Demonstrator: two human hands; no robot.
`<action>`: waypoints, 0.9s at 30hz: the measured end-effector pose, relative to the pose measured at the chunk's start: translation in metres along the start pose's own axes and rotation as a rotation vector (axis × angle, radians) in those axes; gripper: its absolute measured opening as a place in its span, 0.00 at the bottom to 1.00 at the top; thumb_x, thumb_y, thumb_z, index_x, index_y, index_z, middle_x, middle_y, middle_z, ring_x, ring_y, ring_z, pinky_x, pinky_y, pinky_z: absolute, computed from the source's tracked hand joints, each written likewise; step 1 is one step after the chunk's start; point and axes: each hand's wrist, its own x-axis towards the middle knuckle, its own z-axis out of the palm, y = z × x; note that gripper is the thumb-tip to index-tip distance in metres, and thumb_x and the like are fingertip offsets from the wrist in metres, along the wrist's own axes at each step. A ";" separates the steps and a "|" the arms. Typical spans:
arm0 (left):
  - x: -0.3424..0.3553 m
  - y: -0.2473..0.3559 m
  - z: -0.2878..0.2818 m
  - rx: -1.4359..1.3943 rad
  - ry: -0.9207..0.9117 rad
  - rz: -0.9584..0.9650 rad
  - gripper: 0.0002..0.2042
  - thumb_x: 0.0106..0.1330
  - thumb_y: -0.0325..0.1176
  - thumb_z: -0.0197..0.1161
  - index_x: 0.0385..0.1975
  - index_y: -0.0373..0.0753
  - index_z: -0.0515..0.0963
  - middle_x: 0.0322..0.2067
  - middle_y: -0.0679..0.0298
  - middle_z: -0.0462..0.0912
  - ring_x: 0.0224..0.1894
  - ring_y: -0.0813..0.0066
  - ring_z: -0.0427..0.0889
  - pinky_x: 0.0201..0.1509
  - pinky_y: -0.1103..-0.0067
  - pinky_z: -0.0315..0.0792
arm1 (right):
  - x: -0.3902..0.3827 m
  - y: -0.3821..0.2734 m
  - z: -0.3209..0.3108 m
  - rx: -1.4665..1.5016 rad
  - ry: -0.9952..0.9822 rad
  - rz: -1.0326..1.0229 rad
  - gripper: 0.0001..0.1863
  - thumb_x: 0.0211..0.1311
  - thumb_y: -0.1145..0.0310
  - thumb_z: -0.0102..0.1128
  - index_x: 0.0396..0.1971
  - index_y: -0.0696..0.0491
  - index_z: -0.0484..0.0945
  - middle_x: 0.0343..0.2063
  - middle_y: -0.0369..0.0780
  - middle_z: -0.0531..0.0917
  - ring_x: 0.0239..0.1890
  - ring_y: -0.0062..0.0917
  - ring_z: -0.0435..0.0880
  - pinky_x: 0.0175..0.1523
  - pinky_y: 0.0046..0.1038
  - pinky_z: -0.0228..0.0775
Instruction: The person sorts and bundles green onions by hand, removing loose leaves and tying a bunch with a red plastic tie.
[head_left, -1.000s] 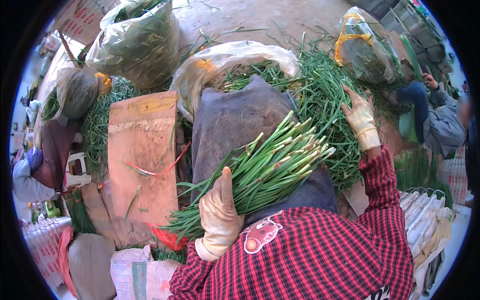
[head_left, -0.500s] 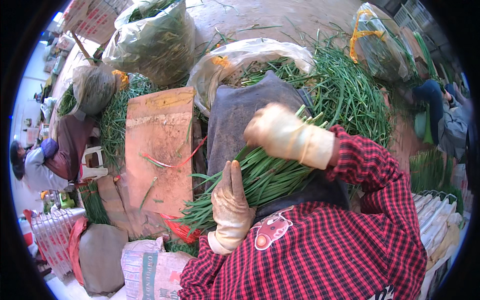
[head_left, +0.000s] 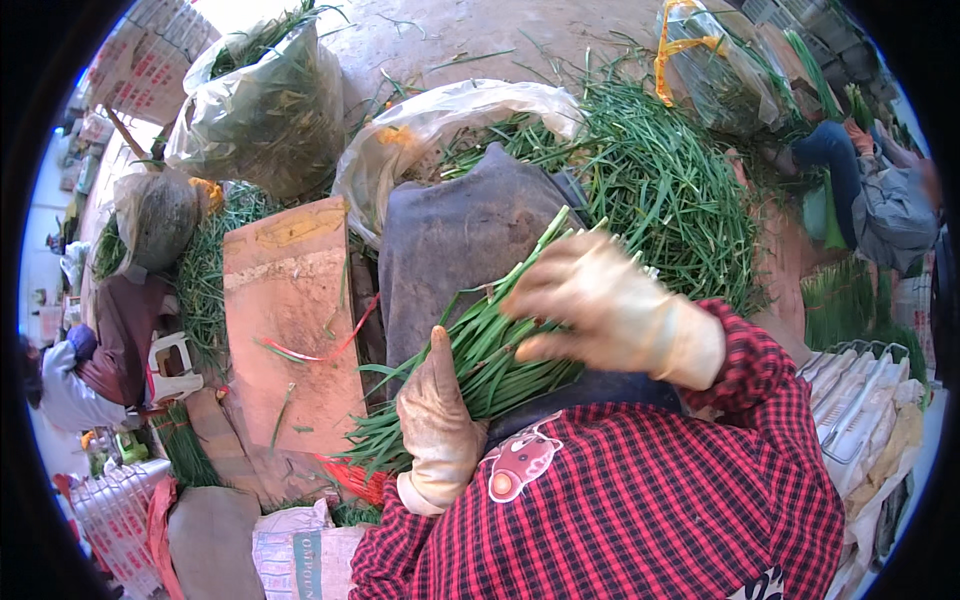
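Head view: my left hand wrapped round leafy end of green bunch, slanting across dark apron on my lap. Right hand over its middle, fingers half spread, blurred; can't tell if gripping.

From the person's head, we look steeply down through an upright fisheye view, with the left hand and right hand close below us, the checked shirt behind them and the floor stretching away beyond.
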 end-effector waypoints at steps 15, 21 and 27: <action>0.000 0.002 -0.002 0.053 0.015 -0.011 0.58 0.44 0.29 0.74 0.72 0.38 0.36 0.38 0.53 0.80 0.35 0.52 0.81 0.38 0.64 0.74 | -0.017 0.014 0.029 0.476 0.197 0.241 0.07 0.57 0.69 0.67 0.29 0.57 0.81 0.26 0.41 0.84 0.32 0.32 0.85 0.38 0.31 0.76; 0.002 0.009 -0.006 0.340 -0.291 -0.105 0.59 0.33 0.27 0.74 0.71 0.41 0.45 0.35 0.56 0.76 0.36 0.54 0.76 0.40 0.62 0.70 | -0.048 0.055 0.018 0.564 0.604 0.588 0.05 0.64 0.74 0.56 0.33 0.59 0.79 0.24 0.40 0.85 0.24 0.20 0.83 0.27 0.19 0.76; 0.001 0.011 -0.005 0.321 -0.277 -0.103 0.57 0.32 0.26 0.74 0.70 0.40 0.50 0.38 0.57 0.75 0.39 0.54 0.75 0.45 0.62 0.69 | -0.138 0.165 -0.033 -0.360 0.483 1.192 0.11 0.64 0.65 0.56 0.44 0.51 0.79 0.36 0.40 0.86 0.30 0.27 0.85 0.38 0.30 0.78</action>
